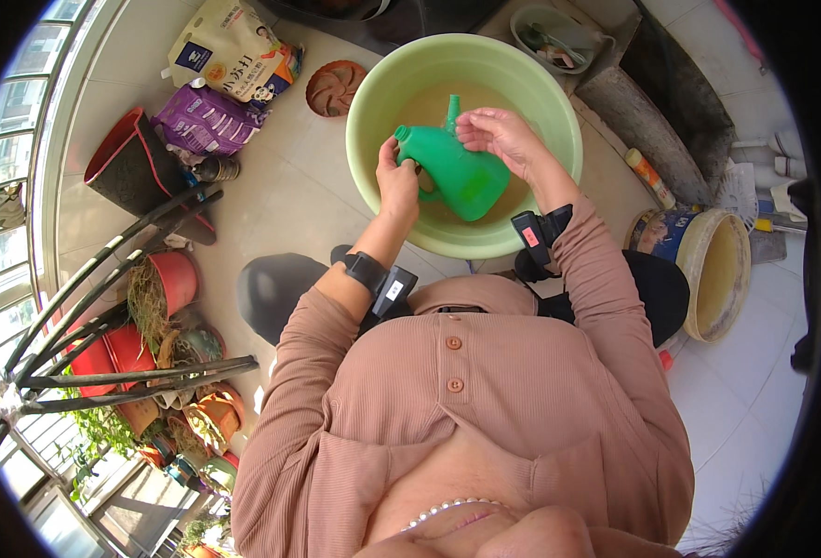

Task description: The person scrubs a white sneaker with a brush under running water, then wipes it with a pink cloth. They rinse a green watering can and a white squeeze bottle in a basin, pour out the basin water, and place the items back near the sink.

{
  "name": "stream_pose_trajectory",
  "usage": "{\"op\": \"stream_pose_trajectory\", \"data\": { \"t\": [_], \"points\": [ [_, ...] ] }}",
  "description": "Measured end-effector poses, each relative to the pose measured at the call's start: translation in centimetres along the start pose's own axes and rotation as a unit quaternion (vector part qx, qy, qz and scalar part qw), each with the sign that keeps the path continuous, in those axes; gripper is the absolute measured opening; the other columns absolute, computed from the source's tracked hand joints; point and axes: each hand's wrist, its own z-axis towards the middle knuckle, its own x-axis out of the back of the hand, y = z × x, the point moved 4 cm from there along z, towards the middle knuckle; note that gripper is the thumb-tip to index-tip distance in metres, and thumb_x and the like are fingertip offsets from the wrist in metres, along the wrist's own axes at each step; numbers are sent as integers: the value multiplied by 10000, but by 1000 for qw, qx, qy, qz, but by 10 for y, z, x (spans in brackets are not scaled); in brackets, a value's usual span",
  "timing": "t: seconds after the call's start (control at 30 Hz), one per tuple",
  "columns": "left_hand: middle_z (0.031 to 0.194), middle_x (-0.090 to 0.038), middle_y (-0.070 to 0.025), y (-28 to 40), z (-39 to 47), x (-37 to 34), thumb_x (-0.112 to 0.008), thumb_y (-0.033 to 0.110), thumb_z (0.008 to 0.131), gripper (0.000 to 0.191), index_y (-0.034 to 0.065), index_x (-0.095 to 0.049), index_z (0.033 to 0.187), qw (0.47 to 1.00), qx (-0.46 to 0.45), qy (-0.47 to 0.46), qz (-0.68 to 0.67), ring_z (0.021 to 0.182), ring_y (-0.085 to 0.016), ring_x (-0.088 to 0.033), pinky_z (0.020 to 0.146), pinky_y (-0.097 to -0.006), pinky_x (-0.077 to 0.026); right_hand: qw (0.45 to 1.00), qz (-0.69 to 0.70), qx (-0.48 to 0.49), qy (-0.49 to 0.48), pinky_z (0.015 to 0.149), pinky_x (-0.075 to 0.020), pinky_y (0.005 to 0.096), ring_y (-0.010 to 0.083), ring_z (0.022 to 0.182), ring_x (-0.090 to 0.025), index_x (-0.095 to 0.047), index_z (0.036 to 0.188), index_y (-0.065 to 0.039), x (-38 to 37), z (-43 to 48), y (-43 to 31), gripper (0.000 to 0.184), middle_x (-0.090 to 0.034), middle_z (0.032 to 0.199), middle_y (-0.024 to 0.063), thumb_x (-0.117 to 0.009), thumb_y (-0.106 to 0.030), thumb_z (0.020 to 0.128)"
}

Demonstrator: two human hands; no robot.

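A green plastic watering can [476, 183] is tilted over a light green plastic basin [368, 202] that holds murky, brownish water [424, 104]. My left hand [398, 178] grips the can near its handle and its threaded filling neck. At the base of the spout [453, 108], my right hand [494, 136] has its fingers bent against or just beside the can; whether they touch it is hard to tell. Part of the can's lower side lies over the basin's inner wall. Both wrists carry strapped-on black devices.
Left of the basin are a terracotta-coloured saucer [335, 88], a purple bag [208, 120], a black bucket-like container [128, 167] and flower pots [173, 282]. On the right stand a small bowl with tools [557, 66], a tube [649, 178] and a tipped paint bucket [721, 275].
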Motion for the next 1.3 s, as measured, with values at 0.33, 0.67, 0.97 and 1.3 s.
{"op": "stream_pose_trajectory", "data": {
  "t": [0.33,0.67,0.97,1.3],
  "points": [
    [1260,-521,-85,18,-20,-26,-502,-49,821,552,52,-425,1358,979,-96,-169,63,1133,-176,-515,943,-307,-444,948,-202,117,217,736,-511,362,203,834,-666,-626,977,-24,-22,-7,8,554,-691,898,101,-721,-539,796],
    [1279,-547,-119,31,-36,-43,-722,116,832,500,86,-507,1283,911,-273,-199,235,1184,-248,-531,1000,-371,-435,921,-153,298,200,671,-512,314,155,713,-647,-593,878,-34,-32,-6,10,220,-694,783,64,-648,-240,930],
    [1347,-508,-105,48,-55,-57,-704,109,810,373,103,-589,1165,821,-435,-219,298,1326,-315,-412,1095,-455,-311,968,-34,223,110,737,-506,274,128,786,-621,-574,892,-43,-31,-8,3,162,-664,850,55,-617,-190,943],
    [1509,-350,-176,32,-53,-45,-331,323,1020,473,130,-420,1443,875,-317,-212,297,1415,-338,-293,1147,-441,-201,981,31,187,45,879,-518,389,250,902,-655,-522,895,-50,-29,-35,-31,137,-669,853,120,-545,-176,944]
  ]
}}
